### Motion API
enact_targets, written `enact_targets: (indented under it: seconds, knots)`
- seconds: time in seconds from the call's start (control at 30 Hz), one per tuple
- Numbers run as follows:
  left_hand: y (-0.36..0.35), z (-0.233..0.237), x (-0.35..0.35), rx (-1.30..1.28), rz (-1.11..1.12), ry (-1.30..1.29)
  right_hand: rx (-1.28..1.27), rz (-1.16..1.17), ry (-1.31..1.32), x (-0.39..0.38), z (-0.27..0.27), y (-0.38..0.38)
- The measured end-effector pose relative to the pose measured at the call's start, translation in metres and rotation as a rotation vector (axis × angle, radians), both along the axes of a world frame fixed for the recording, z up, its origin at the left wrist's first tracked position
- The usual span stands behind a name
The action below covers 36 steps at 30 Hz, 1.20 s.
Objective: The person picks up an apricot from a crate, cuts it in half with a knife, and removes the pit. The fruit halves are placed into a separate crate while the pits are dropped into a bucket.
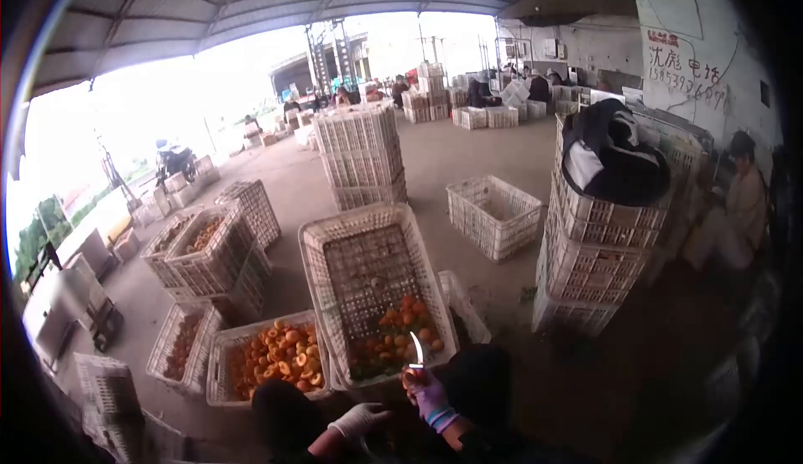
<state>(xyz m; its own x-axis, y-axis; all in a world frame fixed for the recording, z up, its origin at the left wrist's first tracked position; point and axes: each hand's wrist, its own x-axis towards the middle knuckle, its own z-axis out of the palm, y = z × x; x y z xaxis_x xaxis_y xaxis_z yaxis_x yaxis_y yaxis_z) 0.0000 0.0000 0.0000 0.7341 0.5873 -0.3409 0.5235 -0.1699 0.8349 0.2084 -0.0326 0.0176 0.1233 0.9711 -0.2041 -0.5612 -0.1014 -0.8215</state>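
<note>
My right hand (428, 395), in a purple glove with a light blue cuff, is closed around a small knife (416, 348). The curved blade points up, with something reddish-orange at its base by my fingers. To its left, my left hand (360, 420) wears a white glove and is low over my lap, fingers stretched to the right and nothing seen in them. In front of me a tilted plastic crate (314, 276) has whole orange fruit (410, 322) gathered in its lower end. Left of it, a second crate (219, 380) contains halved orange fruit (284, 355).
More fruit crates (209, 259) are stacked at left. A tall crate stack (360, 150) stands ahead, a single crate (493, 217) right of it. Dark clothing (615, 154) lies on a stack (594, 255) at right. Beyond that a person (740, 200) sits by the wall.
</note>
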Motion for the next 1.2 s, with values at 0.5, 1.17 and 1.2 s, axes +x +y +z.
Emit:
enact_targets:
  seconds: [0.5,1.17,1.2]
  knots:
    - [0.006,0.037,0.007,-1.273,0.501,-1.095,-0.044,-0.073,-0.115,0.005,0.039,-0.005]
    - [0.01,0.017,0.0,-0.833,0.529,-0.762,0.093,0.237,-0.443,-0.038,0.022,-0.001]
    - [0.014,0.014,-0.01,-0.656,0.501,-0.702,0.114,0.209,-0.455,-0.039,0.025,0.0]
